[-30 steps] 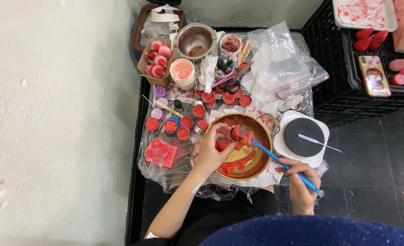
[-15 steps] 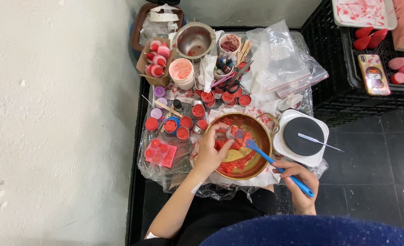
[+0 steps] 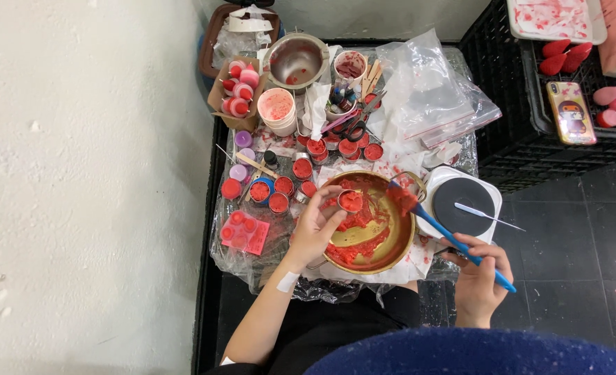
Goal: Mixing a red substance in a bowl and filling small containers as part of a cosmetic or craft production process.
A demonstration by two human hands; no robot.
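Left hand (image 3: 313, 232) has its fingers pinched round one tiny pot (image 3: 351, 201) of red paste, held over the brass bowl (image 3: 399, 251). Looks light, rigid and probably greasy, so gripping the sides makes sense. Right hand (image 3: 480, 278) is closed on one blue spatula (image 3: 441, 228), its tip at the bowl's rim. About ten more filled pots sit on the desk (image 3: 453, 69).

1. The bowl (image 3: 401, 253) is golden brass, smeared with bright red paste.
2. The spatula (image 3: 453, 239) has a blue handle and a red-coated blade.
3. The small pots (image 3: 302, 169) hold red filling.
4. The mould (image 3: 245, 232) is pink.
5. The scale (image 3: 464, 206) is white with a black round top.
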